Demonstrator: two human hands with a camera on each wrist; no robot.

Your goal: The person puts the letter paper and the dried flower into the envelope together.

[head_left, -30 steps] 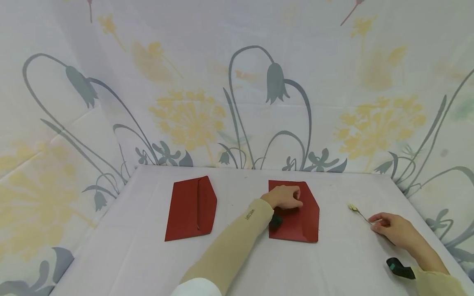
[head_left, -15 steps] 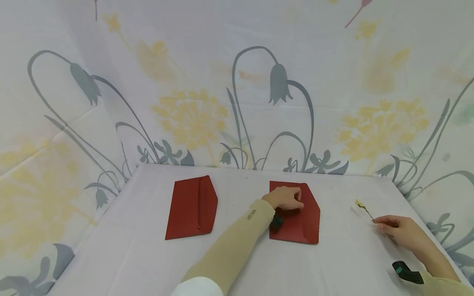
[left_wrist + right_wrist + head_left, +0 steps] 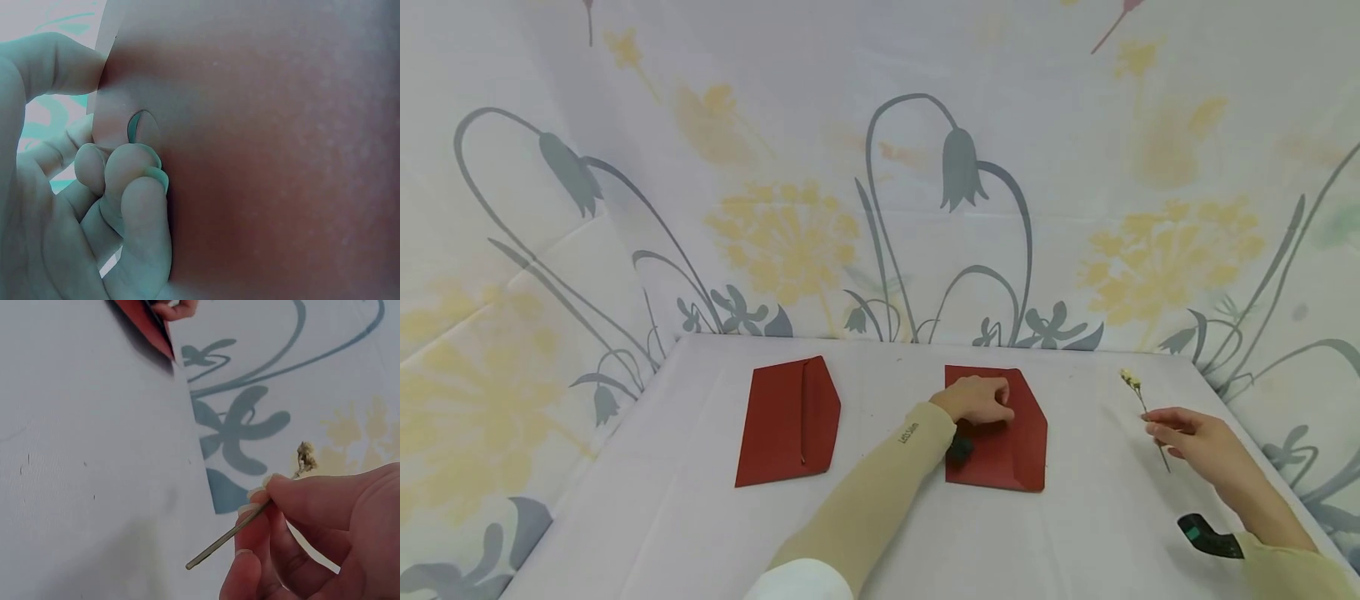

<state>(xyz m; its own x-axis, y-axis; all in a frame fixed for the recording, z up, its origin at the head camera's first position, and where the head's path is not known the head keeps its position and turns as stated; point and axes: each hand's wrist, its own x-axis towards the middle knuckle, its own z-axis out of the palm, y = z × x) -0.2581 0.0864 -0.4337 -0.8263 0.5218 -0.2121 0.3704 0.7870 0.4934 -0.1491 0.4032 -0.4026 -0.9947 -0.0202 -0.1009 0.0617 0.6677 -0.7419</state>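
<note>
On the white table, my left hand (image 3: 976, 400) grips a red envelope (image 3: 1026, 442) near its upper part. In the left wrist view, curled fingers (image 3: 147, 231) lie against the red paper (image 3: 281, 156), and the thumb and another finger meet its edge. Part of the envelope is hidden under the hand. To the right, my right hand (image 3: 1198, 442) pinches the thin stem of a small dried yellow flower (image 3: 1131, 382) between thumb and fingers, a little above the table. Its stem (image 3: 219, 545) sticks out past the fingertips, with the flower head on the far side.
Another red envelope (image 3: 782, 425), flap to the right, lies on the left of the table. A white table surface (image 3: 880, 533) runs between the things. Behind it hangs a floral cloth (image 3: 880, 208). A dark wrist device (image 3: 1210, 536) sits at the right wrist.
The right hand has lifted the flower off the table, and the stem now stands more upright. The left hand has stayed on the envelope.
</note>
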